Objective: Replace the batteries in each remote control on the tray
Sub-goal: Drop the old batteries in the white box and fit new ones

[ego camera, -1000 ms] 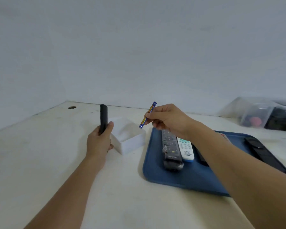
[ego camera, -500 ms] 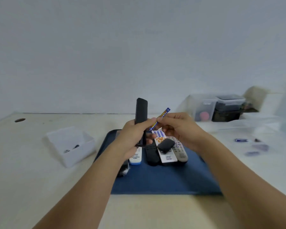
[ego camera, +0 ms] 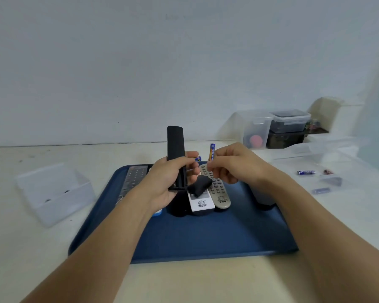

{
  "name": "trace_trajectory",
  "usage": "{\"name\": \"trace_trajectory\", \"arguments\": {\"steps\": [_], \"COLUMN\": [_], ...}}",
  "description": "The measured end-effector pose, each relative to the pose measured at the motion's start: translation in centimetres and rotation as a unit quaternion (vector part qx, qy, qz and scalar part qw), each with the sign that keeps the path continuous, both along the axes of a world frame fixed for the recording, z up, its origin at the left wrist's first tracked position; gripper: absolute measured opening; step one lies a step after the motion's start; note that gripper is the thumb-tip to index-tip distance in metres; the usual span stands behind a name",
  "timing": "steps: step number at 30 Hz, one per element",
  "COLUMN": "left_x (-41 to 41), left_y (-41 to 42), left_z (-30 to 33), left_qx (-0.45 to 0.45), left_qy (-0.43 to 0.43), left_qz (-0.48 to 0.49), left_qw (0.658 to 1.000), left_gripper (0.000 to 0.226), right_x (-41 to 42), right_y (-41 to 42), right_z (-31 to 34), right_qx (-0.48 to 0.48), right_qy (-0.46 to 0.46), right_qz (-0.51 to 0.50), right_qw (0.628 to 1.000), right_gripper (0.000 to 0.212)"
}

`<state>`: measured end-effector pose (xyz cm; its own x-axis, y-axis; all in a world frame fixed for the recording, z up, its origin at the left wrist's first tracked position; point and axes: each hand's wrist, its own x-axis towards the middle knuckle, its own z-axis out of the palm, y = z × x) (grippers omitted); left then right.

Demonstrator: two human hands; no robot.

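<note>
Left grip (ego camera: 162, 182) holds upright black remote (ego camera: 175, 147) — compartment open.

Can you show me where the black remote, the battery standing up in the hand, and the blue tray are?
black remote (ego camera: 175, 141), head view, upper back
battery (ego camera: 212, 151), head view, middle of its side
blue tray (ego camera: 206, 241), head view, bare floor near front

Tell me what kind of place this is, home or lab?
Probably a workbench or data-collection station, not a lived-in home, though I can't be sure. A bare white tabletop against a blank wall, a blue tray of remote controls, and stacked clear plastic storage boxes at the back right suggest a staged setup.
</note>
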<state>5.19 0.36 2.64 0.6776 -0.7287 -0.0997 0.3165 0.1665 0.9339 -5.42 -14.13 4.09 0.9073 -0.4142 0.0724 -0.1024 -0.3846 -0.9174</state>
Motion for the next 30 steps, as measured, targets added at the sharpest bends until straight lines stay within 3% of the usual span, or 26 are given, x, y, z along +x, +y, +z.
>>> {"name": "trace_trajectory", "arguments": {"steps": [3,6,12,18,24,30], "left_x": [0.0,-0.1,-0.5,-0.5,-0.8,-0.6], "left_y": [0.1,0.0,-0.9,-1.1,-0.9,-0.7], "left_z": [-0.2,-0.3,-0.8,-0.7,-0.5,0.4], "left_qx": [0.016,0.023,0.014,0.002,-0.014,-0.085], "left_qy": [-0.020,-0.037,-0.075,-0.057,-0.031,0.088], "left_qz": [0.017,0.022,0.047,0.061,0.067,0.026], "left_qw": [1.000,0.999,0.996,0.997,0.997,0.992], "left_gripper": [0.012,0.032,0.014,0.022,0.024,0.059], "right_x": [0.0,0.0,-0.1,0.0,0.6,0.1], "right_y": [0.7,1.0,1.5,1.2,2.0,3.1], "right_z": [-0.3,-0.6,-0.6,-0.3,-0.9,0.3], "right_qx": [-0.023,-0.068,-0.176,-0.084,-0.100,0.099], "right_qy": [0.024,0.031,0.015,-0.113,-0.176,-0.245], "right_qz": [0.007,0.003,0.001,-0.033,-0.049,-0.038], "right_qw": [0.999,0.997,0.984,0.989,0.978,0.964], "right_gripper": [0.023,0.022,0.029,0.019,0.019,0.015]}}
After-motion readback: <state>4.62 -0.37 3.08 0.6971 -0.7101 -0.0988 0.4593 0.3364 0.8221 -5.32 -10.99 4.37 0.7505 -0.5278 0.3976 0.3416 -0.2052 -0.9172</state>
